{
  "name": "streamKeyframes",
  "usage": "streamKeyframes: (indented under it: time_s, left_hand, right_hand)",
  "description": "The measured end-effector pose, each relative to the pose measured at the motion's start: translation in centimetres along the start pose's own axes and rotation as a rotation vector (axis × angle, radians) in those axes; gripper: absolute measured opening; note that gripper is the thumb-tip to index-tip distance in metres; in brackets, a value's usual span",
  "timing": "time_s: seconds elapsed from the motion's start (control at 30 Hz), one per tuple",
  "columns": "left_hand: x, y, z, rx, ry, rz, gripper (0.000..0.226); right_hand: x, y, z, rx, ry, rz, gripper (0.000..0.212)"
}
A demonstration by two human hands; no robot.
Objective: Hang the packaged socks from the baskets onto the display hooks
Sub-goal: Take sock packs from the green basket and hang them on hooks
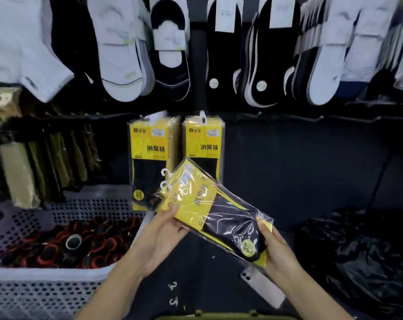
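Both my hands hold a small stack of yellow-and-black sock packs (209, 204) in clear plastic, tilted, with white hanger hooks (167, 179) at the upper left end. My left hand (161, 236) grips the stack's near left edge, thumb on top. My right hand (276, 248) grips the lower right end. Behind them two bunches of the same sock packs hang on the display hooks, a left bunch (150, 153) and a right bunch (204, 144).
A pale perforated basket (45, 287) with red-and-black rolled items stands at the lower left. Olive packs (48, 162) hang at the left. White and black socks (172, 47) hang in a row above. A phone (262, 287) lies below my right hand, black plastic bags (362, 255) at the right.
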State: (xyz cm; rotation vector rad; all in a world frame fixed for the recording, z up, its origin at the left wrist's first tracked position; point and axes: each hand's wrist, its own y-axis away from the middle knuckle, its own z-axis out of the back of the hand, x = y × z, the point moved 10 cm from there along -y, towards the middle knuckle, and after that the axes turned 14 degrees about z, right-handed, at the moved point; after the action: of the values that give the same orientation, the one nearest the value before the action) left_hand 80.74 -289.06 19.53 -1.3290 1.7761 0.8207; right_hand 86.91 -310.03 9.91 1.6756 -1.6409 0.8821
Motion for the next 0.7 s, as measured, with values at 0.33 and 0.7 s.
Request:
streamKeyframes:
  time_s: [0.33, 0.7]
  left_hand:
    - [-8.4, -0.4, 2.1, -0.488, -0.518, -0.366, 0.043]
    - [-9.4, -1.5, 3.7, -0.626, -0.76, -0.396, 0.048]
  right_hand:
    - [4.3, -2.0, -7.5, 0.136, 0.371, 0.23, 0.041]
    - [8.4, -3.5, -18.4, 0.372, 0.442, 0.434, 0.027]
